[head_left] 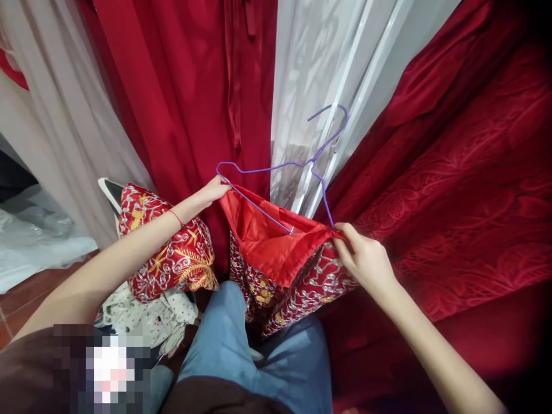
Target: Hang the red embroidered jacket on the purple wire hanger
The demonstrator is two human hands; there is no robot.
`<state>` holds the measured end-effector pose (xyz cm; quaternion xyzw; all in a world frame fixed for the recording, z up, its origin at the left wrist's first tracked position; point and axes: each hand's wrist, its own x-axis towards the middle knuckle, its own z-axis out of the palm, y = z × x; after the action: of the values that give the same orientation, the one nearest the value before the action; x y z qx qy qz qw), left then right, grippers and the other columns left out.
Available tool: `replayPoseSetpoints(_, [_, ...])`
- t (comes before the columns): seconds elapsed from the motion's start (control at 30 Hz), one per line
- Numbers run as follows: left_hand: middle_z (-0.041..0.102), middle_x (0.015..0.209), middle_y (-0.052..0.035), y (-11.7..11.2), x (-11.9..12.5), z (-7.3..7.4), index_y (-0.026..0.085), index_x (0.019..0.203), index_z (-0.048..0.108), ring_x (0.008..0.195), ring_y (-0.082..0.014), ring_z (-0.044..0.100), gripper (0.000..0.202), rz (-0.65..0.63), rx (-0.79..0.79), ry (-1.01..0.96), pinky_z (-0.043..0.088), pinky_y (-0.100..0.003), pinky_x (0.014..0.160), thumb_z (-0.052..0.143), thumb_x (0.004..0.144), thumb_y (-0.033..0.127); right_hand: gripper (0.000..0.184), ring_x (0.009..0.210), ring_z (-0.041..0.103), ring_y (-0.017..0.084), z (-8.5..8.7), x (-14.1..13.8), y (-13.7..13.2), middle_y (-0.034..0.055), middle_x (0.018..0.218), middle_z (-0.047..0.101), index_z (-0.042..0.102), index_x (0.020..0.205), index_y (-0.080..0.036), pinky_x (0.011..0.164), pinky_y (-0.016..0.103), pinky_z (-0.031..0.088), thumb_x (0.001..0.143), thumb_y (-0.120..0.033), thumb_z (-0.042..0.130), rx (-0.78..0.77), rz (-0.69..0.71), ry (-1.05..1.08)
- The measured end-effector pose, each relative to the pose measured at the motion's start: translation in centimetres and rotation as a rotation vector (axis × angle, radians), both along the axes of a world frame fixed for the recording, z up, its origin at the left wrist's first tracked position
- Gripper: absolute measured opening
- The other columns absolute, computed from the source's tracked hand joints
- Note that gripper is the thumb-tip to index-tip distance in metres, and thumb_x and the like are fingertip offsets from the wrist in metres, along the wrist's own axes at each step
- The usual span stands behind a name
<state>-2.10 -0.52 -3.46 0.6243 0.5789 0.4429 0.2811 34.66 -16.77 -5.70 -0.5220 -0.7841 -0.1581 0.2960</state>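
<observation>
A red embroidered garment (310, 282) hangs in front of my knees, with silver and gold stitching outside and bright red satin lining around its wide opening. The purple wire hanger (276, 168) is partly inside that opening, its hook pointing up and away from me. At the left corner, my left hand (214, 191) pinches the fabric edge beside the hanger's end. My right hand (366, 256) grips the opposite corner between thumb and fingers, next to the hanger's right arm. The fabric edge is stretched between both hands.
Another red embroidered piece (172, 253) lies at left over a white-framed seat (106, 190), above a dotted white cloth (149, 313). Long red fabric (185, 86), white sheer fabric (310, 69) and red patterned lace (466, 201) hang close ahead. Clear plastic (38, 241) lies far left.
</observation>
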Motion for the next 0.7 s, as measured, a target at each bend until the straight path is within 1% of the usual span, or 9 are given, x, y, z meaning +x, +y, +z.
replayPoseSetpoints(0.03, [0.066,0.078,-0.0026,0.0,-0.2,0.0,0.013,0.115,0.057,0.071,-0.0161,0.064,0.045,0.029,0.046,0.022,0.054,-0.031,0.078,0.068,0.072,0.019,0.026,0.061,0.071,0.022,-0.1,0.0,0.0,0.0064,0.077,0.073,0.062,0.108,-0.017,0.055,0.027,0.045,0.098,-0.031,0.042,0.030,0.002,-0.015])
replayPoseSetpoints(0.1, [0.063,0.076,0.0001,-0.1,-0.7,0.1,0.010,0.138,0.039,0.067,-0.0143,0.061,0.070,0.086,0.113,0.114,0.053,-0.030,0.078,0.068,0.074,0.017,0.026,0.061,0.071,0.022,-0.4,0.0,0.0,0.0070,0.077,0.073,0.063,0.104,-0.018,0.054,0.027,0.044,0.099,-0.030,0.041,0.071,-0.006,-0.045])
replayPoseSetpoints(0.17, [0.060,0.073,0.0024,-0.4,-1.0,0.5,0.009,0.148,0.027,0.062,-0.0139,0.057,0.082,0.091,0.149,0.235,0.051,-0.030,0.076,0.065,0.076,0.018,0.025,0.059,0.070,0.021,-0.6,-0.1,0.1,0.0066,0.076,0.073,0.064,0.102,-0.018,0.052,0.026,0.042,0.099,-0.030,0.042,0.088,-0.010,-0.062])
replayPoseSetpoints(0.23, [0.059,0.071,0.0027,-0.8,-1.2,0.9,0.010,0.151,0.026,0.061,-0.0143,0.055,0.082,0.058,0.164,0.339,0.050,-0.031,0.076,0.063,0.078,0.019,0.025,0.060,0.070,0.021,-0.7,-0.2,0.2,0.0064,0.076,0.073,0.064,0.103,-0.019,0.052,0.026,0.042,0.099,-0.029,0.042,0.095,-0.005,-0.070])
replayPoseSetpoints(0.33, [0.061,0.074,0.0003,-1.3,-1.4,1.3,0.011,0.152,0.030,0.063,-0.0153,0.055,0.080,-0.007,0.210,0.432,0.049,-0.031,0.076,0.060,0.079,0.021,0.024,0.060,0.069,0.020,-0.5,-0.1,0.2,0.0059,0.077,0.073,0.063,0.104,-0.019,0.053,0.026,0.042,0.099,-0.029,0.042,0.095,0.000,-0.076])
replayPoseSetpoints(0.4, [0.062,0.075,-0.0015,-1.5,-1.5,1.3,0.009,0.150,0.033,0.064,-0.0160,0.055,0.075,-0.038,0.254,0.479,0.049,-0.032,0.075,0.058,0.080,0.021,0.023,0.058,0.067,0.019,-0.3,0.1,0.2,0.0049,0.075,0.071,0.064,0.100,-0.020,0.053,0.026,0.041,0.099,-0.030,0.043,0.089,-0.002,-0.082])
replayPoseSetpoints(0.5, [0.062,0.075,-0.0033,-1.8,-1.6,1.1,0.006,0.143,0.043,0.066,-0.0170,0.056,0.066,-0.059,0.282,0.523,0.049,-0.032,0.074,0.056,0.080,0.020,0.023,0.058,0.064,0.018,0.4,0.4,0.0,0.0041,0.073,0.068,0.063,0.090,-0.020,0.053,0.027,0.041,0.099,-0.032,0.045,0.095,0.013,-0.053])
replayPoseSetpoints(0.57, [0.062,0.075,-0.0035,-2.1,-1.6,0.9,0.006,0.138,0.047,0.067,-0.0173,0.057,0.061,-0.067,0.282,0.518,0.049,-0.031,0.073,0.056,0.079,0.020,0.023,0.064,0.065,0.018,1.1,0.5,-0.1,0.0051,0.077,0.068,0.063,0.087,-0.020,0.058,0.027,0.044,0.098,-0.031,0.047,0.084,0.068,0.011])
replayPoseSetpoints(0.7, [0.063,0.077,-0.0032,-2.8,-1.5,0.6,0.009,0.131,0.052,0.069,-0.0167,0.058,0.053,-0.069,0.294,0.503,0.048,-0.030,0.073,0.055,0.078,0.018,0.019,0.079,0.067,0.019,2.7,0.7,-0.3,0.0065,0.087,0.069,0.064,0.087,-0.021,0.074,0.030,0.052,0.097,-0.031,0.052,0.000,0.211,0.176])
